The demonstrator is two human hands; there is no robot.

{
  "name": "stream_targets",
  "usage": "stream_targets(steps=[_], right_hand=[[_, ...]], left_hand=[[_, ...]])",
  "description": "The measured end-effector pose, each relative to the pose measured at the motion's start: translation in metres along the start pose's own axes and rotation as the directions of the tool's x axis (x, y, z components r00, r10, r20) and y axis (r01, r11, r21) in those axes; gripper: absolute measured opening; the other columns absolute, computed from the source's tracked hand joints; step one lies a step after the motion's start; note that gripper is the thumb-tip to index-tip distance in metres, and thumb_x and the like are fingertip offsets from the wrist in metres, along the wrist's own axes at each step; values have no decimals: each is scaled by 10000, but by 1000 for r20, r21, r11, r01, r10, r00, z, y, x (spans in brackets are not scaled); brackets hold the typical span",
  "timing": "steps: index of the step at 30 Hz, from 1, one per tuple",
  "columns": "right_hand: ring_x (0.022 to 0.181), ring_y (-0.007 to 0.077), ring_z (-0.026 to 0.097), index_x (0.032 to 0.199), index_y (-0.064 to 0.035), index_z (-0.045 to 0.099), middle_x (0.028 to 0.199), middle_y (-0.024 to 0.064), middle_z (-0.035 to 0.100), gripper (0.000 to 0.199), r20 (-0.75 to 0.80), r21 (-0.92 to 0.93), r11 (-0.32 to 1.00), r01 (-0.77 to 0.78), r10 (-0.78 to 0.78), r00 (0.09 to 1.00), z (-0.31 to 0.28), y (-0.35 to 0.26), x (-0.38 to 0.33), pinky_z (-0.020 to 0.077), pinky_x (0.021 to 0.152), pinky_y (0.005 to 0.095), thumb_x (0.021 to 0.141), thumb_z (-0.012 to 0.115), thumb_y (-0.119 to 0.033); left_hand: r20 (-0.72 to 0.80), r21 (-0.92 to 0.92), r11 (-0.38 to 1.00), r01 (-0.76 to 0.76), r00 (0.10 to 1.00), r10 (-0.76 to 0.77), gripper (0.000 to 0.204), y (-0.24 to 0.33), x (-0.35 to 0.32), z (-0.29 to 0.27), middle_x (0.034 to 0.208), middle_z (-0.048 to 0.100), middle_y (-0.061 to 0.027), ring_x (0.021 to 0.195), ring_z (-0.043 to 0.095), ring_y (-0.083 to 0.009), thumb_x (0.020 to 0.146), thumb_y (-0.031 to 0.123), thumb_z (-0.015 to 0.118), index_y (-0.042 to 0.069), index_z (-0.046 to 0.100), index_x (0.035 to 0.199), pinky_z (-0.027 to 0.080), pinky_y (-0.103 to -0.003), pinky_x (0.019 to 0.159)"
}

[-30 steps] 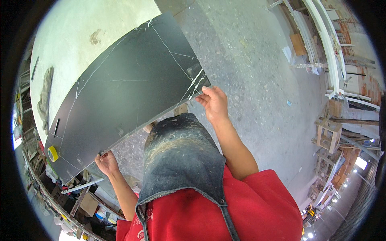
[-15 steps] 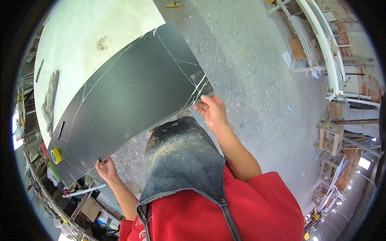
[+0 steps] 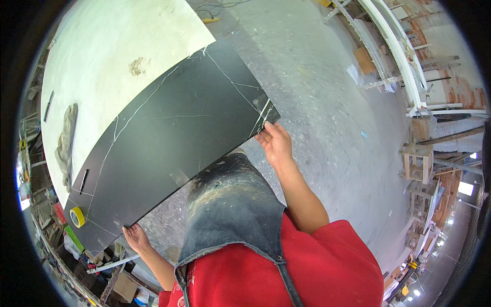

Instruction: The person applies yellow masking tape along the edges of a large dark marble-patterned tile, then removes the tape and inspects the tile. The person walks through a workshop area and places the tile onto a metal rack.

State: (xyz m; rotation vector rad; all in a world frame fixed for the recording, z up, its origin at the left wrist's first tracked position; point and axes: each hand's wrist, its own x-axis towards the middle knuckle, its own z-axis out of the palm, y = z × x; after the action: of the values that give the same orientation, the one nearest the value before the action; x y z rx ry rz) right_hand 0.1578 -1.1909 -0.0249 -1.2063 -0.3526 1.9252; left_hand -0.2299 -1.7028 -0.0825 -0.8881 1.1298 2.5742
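Observation:
A large black panel with white marble-like veins (image 3: 169, 123) lies across the pale tabletop (image 3: 117, 46), its near edge jutting out in front of my apron. My right hand (image 3: 276, 143) pinches the panel's edge near its right corner, thumb on top and fingers beneath. At the near left, my left hand (image 3: 136, 237) grips the same edge; part of its fingers is hidden under the panel. A roll of yellow tape (image 3: 77, 217) and a black pen (image 3: 84, 181) rest on the panel's left end. A small clear patch, perhaps tape, (image 3: 179, 176) shows by the near edge.
A crumpled grey cloth (image 3: 66, 146) and a second dark pen (image 3: 48, 106) lie on the tabletop. Cluttered shelving with boxes and tools (image 3: 125, 286) stands at the lower left. Wooden frames (image 3: 417, 163) stand at the right beyond the dusty grey floor (image 3: 332, 117).
The panel and both hands appear slightly lower in view, with the right end shifted rightward. Its near edge, pale before, now looks dark. Both hands keep hold; tape roll and pen remain on it.

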Motion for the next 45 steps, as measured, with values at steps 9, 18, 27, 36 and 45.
stream_targets(steps=[9,18,27,36,45], right_hand=[[861,216,668,1122,-17,603,1012,89,675,198,23,144,989,-31,28,999,-12,15,4,577,771,369,952,619,-117],[930,183,655,1185,-42,607,1040,52,675,284,-44,44,997,69,-67,997,-6,10,9,552,771,333,933,654,-164],[825,123,630,1043,-44,668,922,8,657,216,-339,-119,979,163,-194,920,5,24,-15,505,647,276,911,691,-212],[855,170,648,1082,5,662,986,61,682,252,-354,-60,981,183,-192,915,23,24,-7,500,681,296,949,651,-208],[795,153,648,1008,-25,672,912,47,689,195,-333,13,983,181,-167,928,9,7,16,487,678,289,927,668,-202]], left_hand=[[455,209,936,283,819,-349,288,46,40,-25,1221,599,-153,1147,529,-262,1030,174,553,-55,562,1204,393,-391,1081],[475,402,903,152,809,-347,417,16,76,-36,1212,626,-158,1107,579,-278,1044,290,507,-87,582,1207,373,-385,1077],[211,46,995,94,972,-101,241,9,7,16,1201,604,-200,1138,557,-308,1025,107,522,-84,551,1169,433,-438,1045],[205,91,957,276,935,-289,244,33,39,-8,1248,574,-197,1163,533,-313,1043,105,489,-82,519,1197,415,-443,1045],[93,31,985,172,980,-174,181,32,56,-15,1216,601,-185,1168,540,-306,1007,55,541,-61,544,1146,430,-455,1038]])
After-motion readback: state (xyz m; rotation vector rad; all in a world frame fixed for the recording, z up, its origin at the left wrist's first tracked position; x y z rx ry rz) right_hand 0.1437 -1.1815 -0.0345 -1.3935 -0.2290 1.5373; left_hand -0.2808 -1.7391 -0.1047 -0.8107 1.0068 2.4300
